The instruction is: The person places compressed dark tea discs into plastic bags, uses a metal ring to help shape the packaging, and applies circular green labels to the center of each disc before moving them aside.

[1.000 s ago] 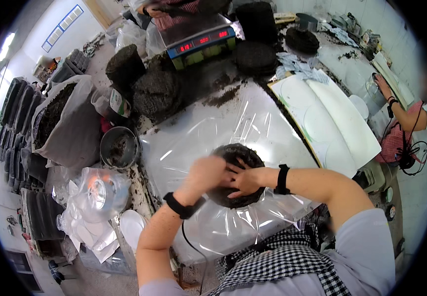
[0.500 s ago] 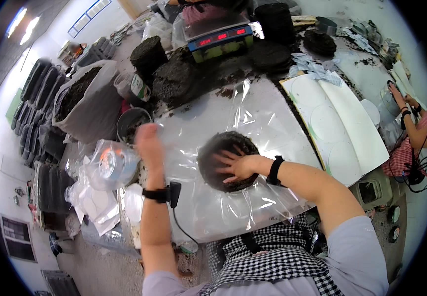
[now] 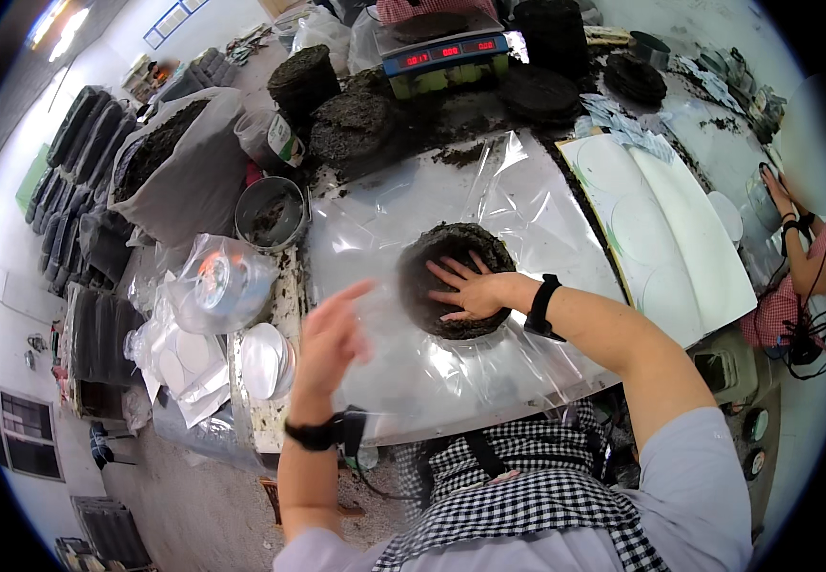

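A thick round cake of dark, crumbly material (image 3: 491, 246) lies on the table amid shiny clear plastic film (image 3: 527, 372). My right hand (image 3: 470, 291) rests flat on top of it, fingers spread. To the left of the cake, my left hand (image 3: 329, 338) hovers above the film, blurred, with the index finger stretched out and apart from the thumb. I see nothing held in it. Both wrists wear black bands, and a cable hangs from the left one. The underside of the cake is hidden.
A digital scale (image 3: 446, 59) stands at the back between stacks of dark cakes (image 3: 351, 129). On the left are a clear tub (image 3: 272, 214), a sack of dark material (image 3: 179, 172) and white paper discs (image 3: 265, 360). White sheets (image 3: 656, 248) lie right, near another person's hands (image 3: 783, 195).
My left hand has moved down and to the right, closer to the cake, and its finger now points outward. The right hand stays spread on the cake. The view has shifted slightly.
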Demonstrator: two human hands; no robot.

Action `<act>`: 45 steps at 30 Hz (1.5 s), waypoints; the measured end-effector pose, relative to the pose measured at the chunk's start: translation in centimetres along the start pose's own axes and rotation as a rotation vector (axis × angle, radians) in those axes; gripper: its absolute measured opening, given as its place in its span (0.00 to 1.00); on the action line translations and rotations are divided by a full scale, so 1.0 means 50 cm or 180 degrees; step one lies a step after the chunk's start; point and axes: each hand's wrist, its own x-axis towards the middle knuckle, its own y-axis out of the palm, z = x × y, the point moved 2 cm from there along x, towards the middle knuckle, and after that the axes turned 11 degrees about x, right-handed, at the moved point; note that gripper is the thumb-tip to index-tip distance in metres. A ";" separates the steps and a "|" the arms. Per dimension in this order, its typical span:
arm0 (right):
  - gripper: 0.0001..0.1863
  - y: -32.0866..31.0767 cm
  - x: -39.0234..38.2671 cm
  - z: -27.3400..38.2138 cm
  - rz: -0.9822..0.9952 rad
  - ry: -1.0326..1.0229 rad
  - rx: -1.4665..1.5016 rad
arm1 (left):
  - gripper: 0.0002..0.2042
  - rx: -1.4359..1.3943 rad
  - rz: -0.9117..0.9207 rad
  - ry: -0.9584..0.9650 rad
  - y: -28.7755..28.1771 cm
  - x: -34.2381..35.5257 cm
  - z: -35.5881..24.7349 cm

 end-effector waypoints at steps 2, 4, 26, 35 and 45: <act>0.36 0.013 -0.005 -0.006 0.0017 0.0032 -0.0023 | 0.22 0.0402 -0.0085 0.0053 -0.064 -0.040 0.022; 0.36 0.017 0.003 0.001 0.0064 -0.0005 -0.0084 | 0.27 0.1689 -0.0684 -0.0515 -0.127 -0.065 0.119; 0.42 0.182 -0.309 0.144 -0.2182 0.1396 -0.0137 | 0.17 0.3980 -0.0650 0.0731 0.200 0.180 0.181; 0.07 -0.005 -0.053 0.069 -0.1330 0.0427 0.0323 | 0.32 0.0812 0.0237 0.0072 0.135 0.197 0.188; 0.08 -0.035 -0.240 -0.091 -0.2516 0.0287 0.2155 | 0.36 0.3729 -0.0162 0.0216 0.186 0.222 0.160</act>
